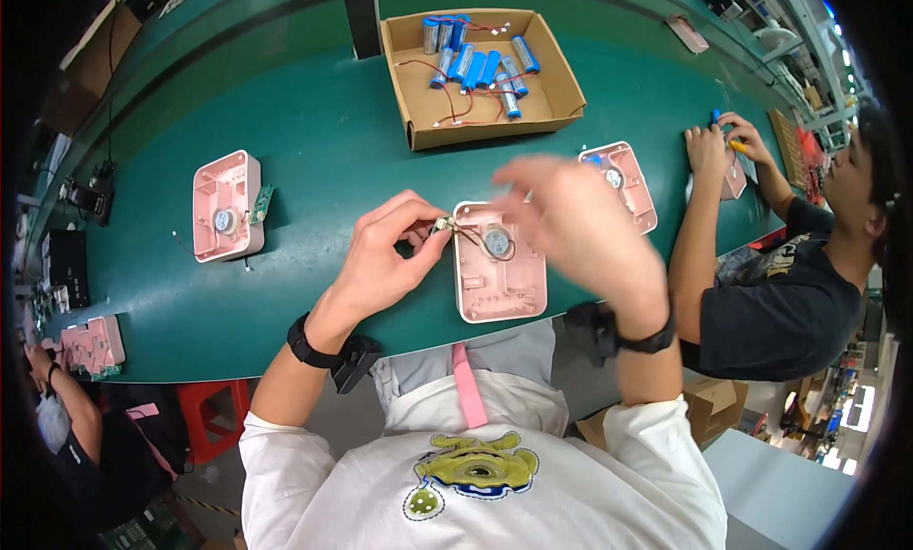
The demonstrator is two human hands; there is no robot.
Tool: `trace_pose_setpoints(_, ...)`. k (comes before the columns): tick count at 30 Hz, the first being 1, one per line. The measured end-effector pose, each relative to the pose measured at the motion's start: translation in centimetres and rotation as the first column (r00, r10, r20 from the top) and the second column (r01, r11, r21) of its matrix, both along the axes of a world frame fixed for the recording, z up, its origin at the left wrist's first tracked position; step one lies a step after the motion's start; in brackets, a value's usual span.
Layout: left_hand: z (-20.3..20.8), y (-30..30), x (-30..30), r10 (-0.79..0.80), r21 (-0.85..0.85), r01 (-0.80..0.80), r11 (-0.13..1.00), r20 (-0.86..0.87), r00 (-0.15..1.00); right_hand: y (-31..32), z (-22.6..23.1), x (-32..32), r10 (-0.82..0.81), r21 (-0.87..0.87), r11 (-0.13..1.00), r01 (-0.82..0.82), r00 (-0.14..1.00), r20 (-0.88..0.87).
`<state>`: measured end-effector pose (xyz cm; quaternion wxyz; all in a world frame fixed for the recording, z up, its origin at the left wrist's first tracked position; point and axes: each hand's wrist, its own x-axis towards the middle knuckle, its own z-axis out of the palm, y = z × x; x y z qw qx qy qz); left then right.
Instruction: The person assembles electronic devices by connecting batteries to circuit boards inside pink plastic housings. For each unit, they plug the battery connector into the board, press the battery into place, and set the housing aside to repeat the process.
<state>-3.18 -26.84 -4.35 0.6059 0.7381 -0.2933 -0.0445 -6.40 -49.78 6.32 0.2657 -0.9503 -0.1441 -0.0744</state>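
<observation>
Left hand (388, 249) pinches a small wired part (441, 225) at the pink case's (500, 282) ten o'clock; right hand (569, 206) (blurred, grip unclear) hovers at two. Speaker (497, 243) looks seated; the part isn't yet inside.

A dark post (361, 18) stands at eleven o'clock in the view, a co-worker (785, 322) in a dark T-shirt at three, a brown cardboard box (720, 407) at four, a red stool (193, 422) at eight and a black box (67, 270) at nine.
</observation>
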Motion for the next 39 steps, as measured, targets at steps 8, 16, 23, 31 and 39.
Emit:
trace_pose_setpoints(8,-0.2,-0.5,-0.3,-0.049,-0.061,0.043,0.997,-0.099,0.994,-5.4,-0.7,17.5,0.017,-0.546,0.837,-0.044,0.998,-0.055)
trace_pose_setpoints(16,0.1,-0.2,-0.5,-0.057,-0.072,0.045,0.996,-0.181,0.982,-5.3,-1.1,17.8,-0.030,-0.297,0.954,-0.031,0.980,-0.197)
trace_pose_setpoints(23,0.8,-0.1,-0.1,-0.038,-0.015,0.035,0.999,-0.230,0.972,-6.4,1.8,13.7,-0.121,0.805,0.586,0.096,0.992,-0.030)
trace_pose_setpoints(31,0.2,0.2,0.1,-0.077,-0.008,0.077,0.997,-0.152,0.985,-2.7,4.4,4.1,0.178,0.874,0.487,0.006,0.978,-0.107)
trace_pose_setpoints(39,0.4,-0.1,0.1,-0.109,-0.052,0.101,0.994,-0.202,0.973,-1.3,1.1,2.1,0.263,0.887,0.438,0.148,0.922,-0.284)
